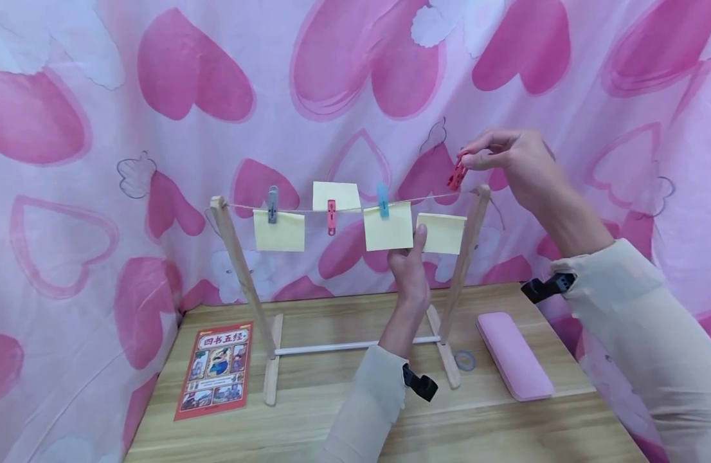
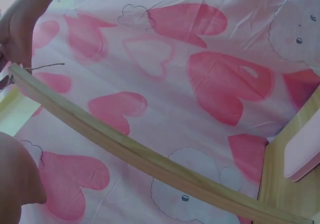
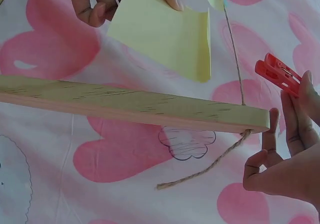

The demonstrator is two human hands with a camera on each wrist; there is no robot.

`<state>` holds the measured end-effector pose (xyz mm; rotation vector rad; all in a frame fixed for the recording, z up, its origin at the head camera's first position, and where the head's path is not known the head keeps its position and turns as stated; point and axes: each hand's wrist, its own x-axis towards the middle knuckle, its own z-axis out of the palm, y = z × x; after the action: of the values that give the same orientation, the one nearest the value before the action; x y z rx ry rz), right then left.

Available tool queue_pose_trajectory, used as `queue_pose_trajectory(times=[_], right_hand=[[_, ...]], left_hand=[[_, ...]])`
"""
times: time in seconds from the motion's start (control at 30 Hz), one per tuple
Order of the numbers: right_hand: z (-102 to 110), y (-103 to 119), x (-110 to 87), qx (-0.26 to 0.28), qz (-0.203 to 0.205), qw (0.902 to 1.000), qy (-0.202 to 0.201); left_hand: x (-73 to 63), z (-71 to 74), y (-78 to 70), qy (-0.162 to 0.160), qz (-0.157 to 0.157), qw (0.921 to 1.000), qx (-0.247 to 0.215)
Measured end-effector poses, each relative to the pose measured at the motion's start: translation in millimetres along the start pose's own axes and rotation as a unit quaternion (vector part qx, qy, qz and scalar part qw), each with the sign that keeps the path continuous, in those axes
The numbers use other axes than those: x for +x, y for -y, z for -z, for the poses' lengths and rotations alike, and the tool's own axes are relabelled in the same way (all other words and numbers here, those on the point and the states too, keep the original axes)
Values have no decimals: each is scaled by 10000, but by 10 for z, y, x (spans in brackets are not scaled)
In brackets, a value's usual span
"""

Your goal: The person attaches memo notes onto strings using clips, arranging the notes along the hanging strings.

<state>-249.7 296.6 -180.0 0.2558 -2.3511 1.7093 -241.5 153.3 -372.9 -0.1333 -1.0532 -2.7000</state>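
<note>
My left hand (image 1: 410, 273) pinches a pale yellow paper note (image 1: 443, 235) by its left edge, thumb in front. The note sits just below the string (image 1: 431, 197), near the right wooden post (image 1: 467, 257). Above that end of the string, my right hand (image 1: 514, 161) holds a red clothespin (image 3: 280, 74) between thumb and fingers. Left of the held note, a blue clothespin (image 1: 382, 199) clips a second note (image 1: 388, 228) to the string. Farther left, a pink clothespin (image 1: 332, 217) holds a note (image 1: 336, 195) that stands above the string, and a grey clothespin (image 1: 272, 204) holds one (image 1: 279, 233) hanging down.
The rack's left post (image 1: 240, 270) and white crossbar (image 1: 332, 348) stand on the wooden table (image 1: 309, 411). At left lies a red picture booklet (image 1: 215, 370). A pink case (image 1: 514, 357) and a ring of tape (image 1: 465, 360) lie at right. A heart-patterned curtain (image 1: 332, 148) hangs behind.
</note>
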Motion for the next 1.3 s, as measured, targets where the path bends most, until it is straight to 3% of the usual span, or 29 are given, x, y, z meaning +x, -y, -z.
queue_pose_trajectory(times=[0.13, 0.4, 0.73, 1.3], right_hand=[[-32, 24, 17, -227, 64, 9997, 106], [-68, 33, 43, -544, 99, 9982, 215], [-139, 20, 105, -825, 40, 9954, 485], [-295, 51, 115, -1136, 258, 9913, 620]], left_hand=[[-12, -40, 15, 16, -161, 9998, 81], [-37, -104, 40, 8, -160, 9992, 372], [26, -170, 5, -251, -220, 9993, 161], [33, -225, -9, -108, -402, 9989, 198]])
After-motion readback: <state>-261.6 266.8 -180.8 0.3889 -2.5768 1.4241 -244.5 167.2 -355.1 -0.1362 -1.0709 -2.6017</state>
